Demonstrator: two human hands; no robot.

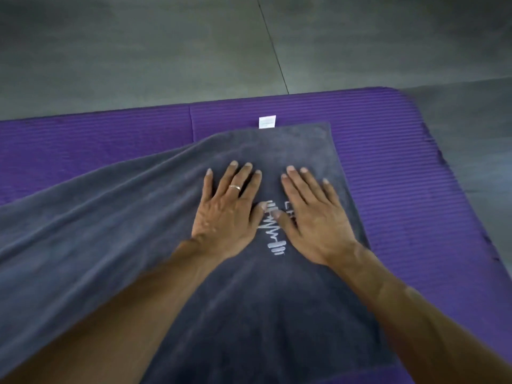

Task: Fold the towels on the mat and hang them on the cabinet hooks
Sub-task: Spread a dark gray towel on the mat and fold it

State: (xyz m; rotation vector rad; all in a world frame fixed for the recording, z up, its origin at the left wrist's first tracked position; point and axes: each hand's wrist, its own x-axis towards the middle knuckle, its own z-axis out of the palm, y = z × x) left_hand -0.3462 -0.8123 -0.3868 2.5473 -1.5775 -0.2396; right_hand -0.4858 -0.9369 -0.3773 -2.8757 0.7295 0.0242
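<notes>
A dark grey towel [116, 217] lies spread over the purple mat [388, 151], running from the lower left toward the mat's far right corner. White embroidery [274, 234] shows near its middle, and a small white label [267, 122] sticks out at its far edge. My left hand [227, 212] presses flat on the towel with straight fingers, a ring on one finger. My right hand [313, 217] presses flat beside it, just right of the embroidery. The thumbs nearly meet over the embroidery. No cabinet or hooks are in view.
Grey tiled floor [166, 51] stretches beyond the mat's far edge and to its right. A seam [191, 123] divides the mat into two panels. The mat's rounded far right corner [401, 98] lies close to the towel's end.
</notes>
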